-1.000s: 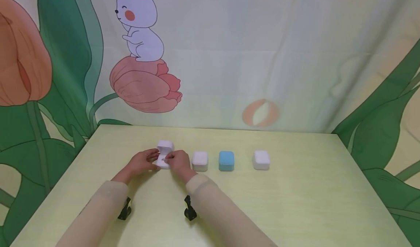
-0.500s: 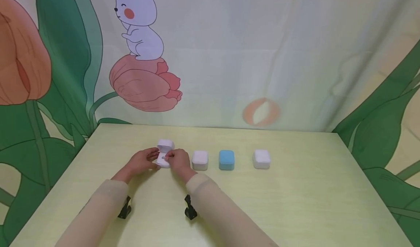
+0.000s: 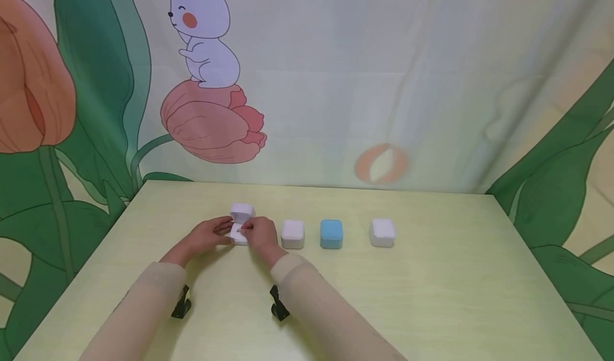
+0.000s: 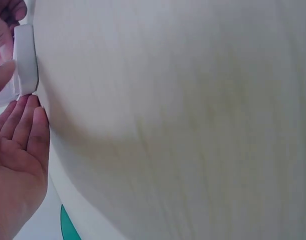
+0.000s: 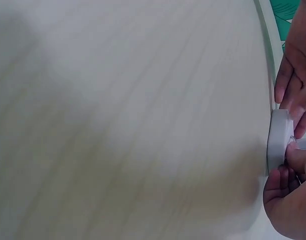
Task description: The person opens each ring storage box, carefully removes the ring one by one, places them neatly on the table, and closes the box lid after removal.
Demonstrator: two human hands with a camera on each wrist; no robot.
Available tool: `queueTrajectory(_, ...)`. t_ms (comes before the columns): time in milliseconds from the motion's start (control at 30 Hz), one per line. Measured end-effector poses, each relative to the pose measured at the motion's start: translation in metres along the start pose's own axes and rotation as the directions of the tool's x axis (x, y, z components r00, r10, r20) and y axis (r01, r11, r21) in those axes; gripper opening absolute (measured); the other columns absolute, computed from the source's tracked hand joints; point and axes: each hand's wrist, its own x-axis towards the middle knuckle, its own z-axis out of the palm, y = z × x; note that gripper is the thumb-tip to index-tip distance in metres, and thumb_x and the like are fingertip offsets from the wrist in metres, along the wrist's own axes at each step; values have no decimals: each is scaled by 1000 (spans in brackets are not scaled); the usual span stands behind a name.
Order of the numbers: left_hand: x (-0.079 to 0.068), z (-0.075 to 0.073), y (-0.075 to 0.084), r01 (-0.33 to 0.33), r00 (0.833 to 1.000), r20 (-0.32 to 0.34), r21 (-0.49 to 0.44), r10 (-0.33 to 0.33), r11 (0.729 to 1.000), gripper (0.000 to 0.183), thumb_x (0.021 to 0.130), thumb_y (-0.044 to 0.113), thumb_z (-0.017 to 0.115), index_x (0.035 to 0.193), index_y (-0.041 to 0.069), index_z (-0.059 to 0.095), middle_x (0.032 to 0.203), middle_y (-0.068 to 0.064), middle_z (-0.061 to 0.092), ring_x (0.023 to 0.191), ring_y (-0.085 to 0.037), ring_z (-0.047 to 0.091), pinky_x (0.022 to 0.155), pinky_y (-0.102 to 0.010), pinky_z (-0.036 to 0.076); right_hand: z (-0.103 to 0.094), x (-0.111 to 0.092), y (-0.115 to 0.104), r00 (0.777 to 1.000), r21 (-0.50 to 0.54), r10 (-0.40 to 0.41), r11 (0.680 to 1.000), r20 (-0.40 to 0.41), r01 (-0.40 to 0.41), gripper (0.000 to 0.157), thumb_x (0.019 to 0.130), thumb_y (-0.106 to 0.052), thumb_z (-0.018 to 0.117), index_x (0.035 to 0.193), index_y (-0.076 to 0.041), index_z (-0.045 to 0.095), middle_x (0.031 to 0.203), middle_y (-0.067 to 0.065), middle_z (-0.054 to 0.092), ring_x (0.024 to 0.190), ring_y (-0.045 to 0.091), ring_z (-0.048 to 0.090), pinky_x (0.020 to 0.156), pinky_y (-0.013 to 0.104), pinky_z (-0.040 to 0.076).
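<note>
The left hand (image 3: pixel 207 237) is held with fingers extended along the left side of an opened, white, rounded box (image 3: pixel 241 213); at its base, a small silvery piece (image 3: pixel 239 231) is pinched by the right hand (image 3: pixel 261 237). Rightward room is limited by a closed white cube-shaped box (image 3: pixel 293 234) just beside that hand. Behind, the pale yellow table (image 3: pixel 455 275) is bounded by its far edge.

Beige sleeves (image 3: pixel 331 307), black wrist cameras (image 3: pixel 182 303)

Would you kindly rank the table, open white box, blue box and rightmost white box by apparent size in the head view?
1. Table
2. Open white box: lid raised, partly hidden
3. Blue box and rightmost white box: too alike to rank
</note>
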Motion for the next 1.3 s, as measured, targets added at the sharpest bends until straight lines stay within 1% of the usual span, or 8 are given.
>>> queueTrajectory(67, -1, -1, 0, 1, 1000, 1, 25, -1, 1000, 66, 103, 15, 58, 155, -12, 28, 158, -31, 39, 150, -47, 36, 123, -59, 34, 0, 0, 1, 1000, -1, -10, 1000, 6, 10, 11, 93, -8, 70, 92, -2, 80, 95, 9, 80, 92, 21, 73, 75, 17, 53)
queueTrajectory(133, -3, -1, 0, -16, 1000, -11, 61, 16, 998, 61, 105, 16, 53, 154, -13, 31, 155, -33, 41, 148, -49, 38, 122, -60, 35, -1, -2, 1, 1000, 1, -24, 1000, 14, 23, 10, 93, -7, 70, 93, -2, 79, 95, 9, 80, 93, 21, 72, 76, 17, 53)
queueTrajectory(267, -5, 0, 1, -37, 998, -45, 93, 41, 995, 56, 105, 14, 53, 151, -13, 36, 152, -33, 46, 145, -49, 43, 121, -60, 38, -1, -3, 1, 999, 23, -32, 999, 18, 31, 10, 93, -4, 69, 93, -1, 79, 95, 11, 80, 91, 22, 72, 76, 18, 52)
queueTrajectory(400, -4, 2, 1, -38, 996, -73, 79, 44, 996, 56, 104, 14, 54, 150, -13, 39, 150, -33, 49, 144, -48, 45, 120, -59, 39, 1, -2, 3, 1000, 36, -24, 999, 7, 24, 9, 93, -3, 70, 92, 0, 78, 95, 12, 79, 90, 22, 71, 75, 18, 52)
queueTrajectory(667, -4, 8, 5, -16, 992, -125, 26, 19, 1000, 55, 101, 10, 58, 147, -15, 42, 146, -33, 53, 141, -47, 49, 117, -56, 44, 4, -2, 4, 999, -36, -31, 999, -10, 30, 9, 92, -5, 69, 89, -2, 78, 91, 11, 78, 87, 23, 71, 72, 20, 52)
queueTrajectory(800, -5, 8, 8, -13, 990, -137, 18, 15, 1000, 55, 100, 8, 59, 146, -16, 43, 144, -33, 54, 140, -46, 50, 116, -55, 44, 4, -3, 4, 999, -38, -38, 999, -14, 38, 10, 92, -5, 69, 90, -2, 77, 91, 11, 78, 87, 23, 71, 72, 20, 52)
queueTrajectory(1133, -3, 6, 8, 17, 991, -136, 21, -14, 1000, 54, 100, 8, 59, 147, -14, 43, 146, -32, 53, 141, -46, 49, 118, -55, 43, 2, 0, 8, 998, 15, -56, 998, 3, 56, 13, 95, -2, 63, 93, 0, 76, 95, 12, 78, 90, 22, 69, 78, 20, 53)
queueTrajectory(1300, -2, 5, 10, 25, 990, -141, 31, -20, 999, 55, 100, 10, 59, 147, -14, 43, 146, -31, 53, 142, -45, 49, 118, -55, 42, 1, 2, 11, 1000, 128, -22, 992, 1, 22, 13, 97, -5, 64, 98, 3, 75, 100, 15, 77, 92, 21, 69, 79, 19, 53)
